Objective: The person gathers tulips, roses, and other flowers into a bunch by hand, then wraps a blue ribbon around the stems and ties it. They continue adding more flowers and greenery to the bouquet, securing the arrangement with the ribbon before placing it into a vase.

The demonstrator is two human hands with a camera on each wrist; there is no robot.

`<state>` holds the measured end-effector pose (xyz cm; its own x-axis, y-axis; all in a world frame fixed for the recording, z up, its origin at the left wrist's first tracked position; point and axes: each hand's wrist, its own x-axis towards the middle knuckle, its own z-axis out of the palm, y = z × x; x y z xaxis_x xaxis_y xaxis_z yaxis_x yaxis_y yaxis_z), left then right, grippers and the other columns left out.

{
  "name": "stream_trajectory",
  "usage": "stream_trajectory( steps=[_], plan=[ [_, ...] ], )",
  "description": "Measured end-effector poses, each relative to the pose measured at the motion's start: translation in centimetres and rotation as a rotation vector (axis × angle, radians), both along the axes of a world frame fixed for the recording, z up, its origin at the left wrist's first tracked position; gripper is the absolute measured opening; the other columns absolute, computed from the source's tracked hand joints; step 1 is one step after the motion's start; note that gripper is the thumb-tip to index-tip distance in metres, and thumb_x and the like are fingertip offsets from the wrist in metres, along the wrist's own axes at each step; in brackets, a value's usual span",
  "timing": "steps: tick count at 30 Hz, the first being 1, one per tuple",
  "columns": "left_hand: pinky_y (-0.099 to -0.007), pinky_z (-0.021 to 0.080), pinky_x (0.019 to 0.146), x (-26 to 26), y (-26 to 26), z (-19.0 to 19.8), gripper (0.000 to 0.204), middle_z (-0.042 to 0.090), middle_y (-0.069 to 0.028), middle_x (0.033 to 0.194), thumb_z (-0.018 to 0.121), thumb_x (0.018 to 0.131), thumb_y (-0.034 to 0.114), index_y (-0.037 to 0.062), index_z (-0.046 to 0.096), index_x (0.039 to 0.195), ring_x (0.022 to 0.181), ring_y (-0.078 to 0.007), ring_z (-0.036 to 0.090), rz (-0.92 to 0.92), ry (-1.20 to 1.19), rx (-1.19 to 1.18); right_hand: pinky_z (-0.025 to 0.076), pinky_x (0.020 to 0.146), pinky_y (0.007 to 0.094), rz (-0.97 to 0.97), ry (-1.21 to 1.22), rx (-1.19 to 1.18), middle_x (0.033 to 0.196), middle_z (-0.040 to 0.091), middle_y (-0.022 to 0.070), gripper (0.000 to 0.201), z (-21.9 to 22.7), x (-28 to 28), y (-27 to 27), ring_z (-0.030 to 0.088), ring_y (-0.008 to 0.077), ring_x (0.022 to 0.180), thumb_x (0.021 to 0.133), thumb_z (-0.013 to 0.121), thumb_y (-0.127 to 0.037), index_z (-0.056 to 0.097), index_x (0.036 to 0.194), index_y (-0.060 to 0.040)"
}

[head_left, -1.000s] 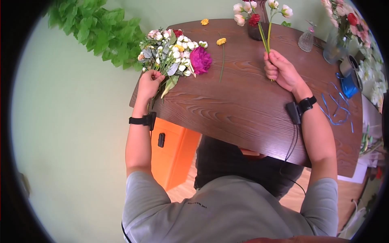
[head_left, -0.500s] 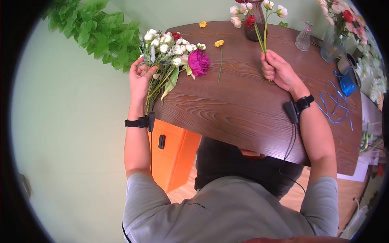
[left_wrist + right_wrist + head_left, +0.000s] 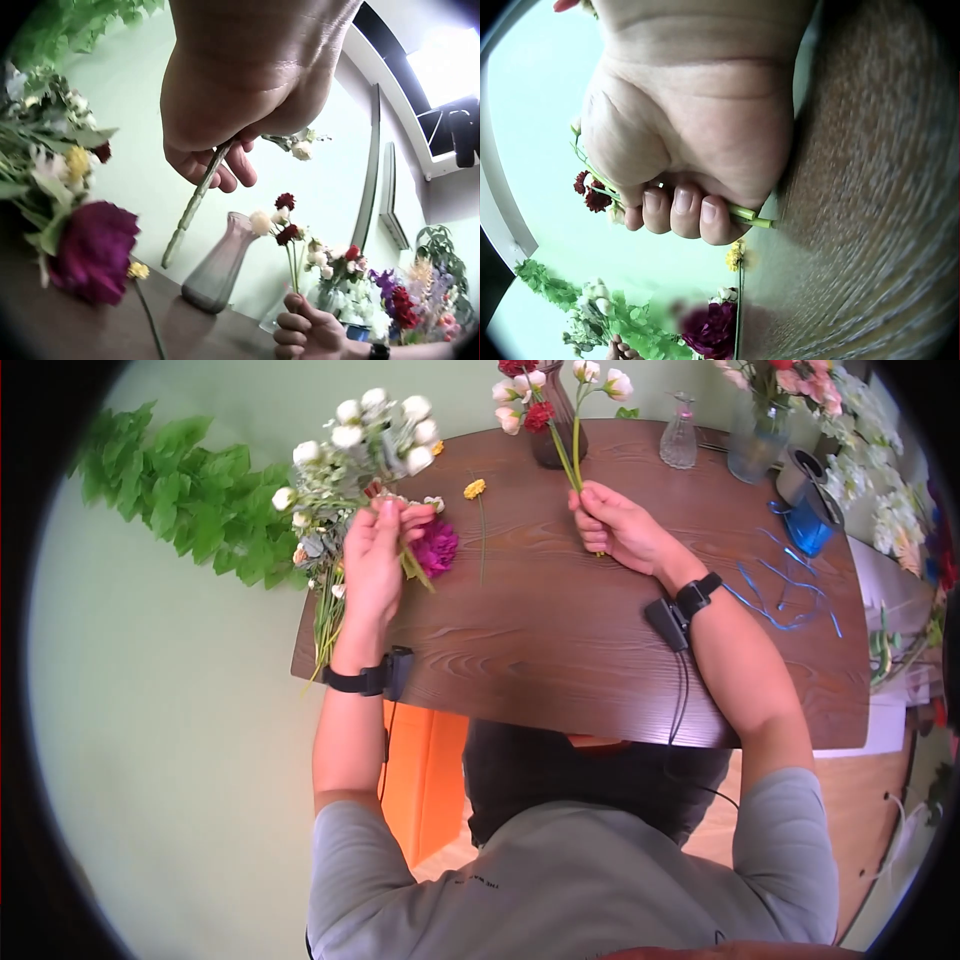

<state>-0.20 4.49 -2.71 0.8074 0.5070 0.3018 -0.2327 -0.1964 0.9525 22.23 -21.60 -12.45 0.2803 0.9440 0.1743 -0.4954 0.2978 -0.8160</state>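
My left hand (image 3: 375, 555) pinches a spray of white rosebuds (image 3: 375, 435), raised over the left of the table. Its thick green stem (image 3: 196, 204) slants out below the fingers in the left wrist view. My right hand (image 3: 618, 525) grips several green stems (image 3: 751, 218) in curled fingers. White-pink blooms and a red flower (image 3: 540, 416) top those stems, overlapping a purple-tinted glass vase (image 3: 555, 448) in the head view. Behind and below my left hand lies a heap of mixed flowers (image 3: 318, 550), with a magenta peony (image 3: 438, 548) at its right side.
A yellow flower (image 3: 475, 488) lies mid-table on a thin stem. Toward the back right stand a small clear glass bottle (image 3: 679, 445) and a glass vase of pink flowers (image 3: 757, 445). Blue ribbon spools (image 3: 812, 525) and loose blue ribbon (image 3: 785, 600) are at the right.
My left hand has drawn the white spray up out of the heap and moved it rightward, above the magenta peony. My right hand keeps its stems; the head view has shifted.
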Motion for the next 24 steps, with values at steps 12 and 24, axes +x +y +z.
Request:
stream_trajectory(
  steps=[12, 24],
  plan=[
    [-0.0263, 0.047, 0.086, 10.4, -12.7, -0.6, 0.022, 0.072, -0.01, 0.114, 0.058, 0.11, 0.026, 0.0034, 0.059, 0.11, 0.101, -0.0101, 0.062, -0.17, -0.089, 0.105, 0.057, 0.077, 0.0284, -0.064, -0.016, 0.028, 0.11, 0.069, 0.0099, 0.022, -0.8, 0.2, 0.2, 0.072, 0.0199, 0.098, 0.113, 0.046, -0.031, 0.054, 0.115, -0.0105],
    [-0.0211, 0.043, 0.057, 13.8, -12.7, -3.7, 0.022, 0.063, 0.0025, 0.077, 0.072, 0.101, 0.021, -0.0001, 0.067, 0.104, 0.062, -0.0048, 0.055, 0.042, 0.056, 0.312, 0.045, 0.059, 0.0238, 0.068, -0.01, 0.007, 0.08, 0.059, -0.0006, 0.028, -0.1, 0.0, -0.6, 0.053, 0.0089, 0.064, 0.113, 0.045, -0.039, 0.054, 0.114, -0.0134]
  ],
)
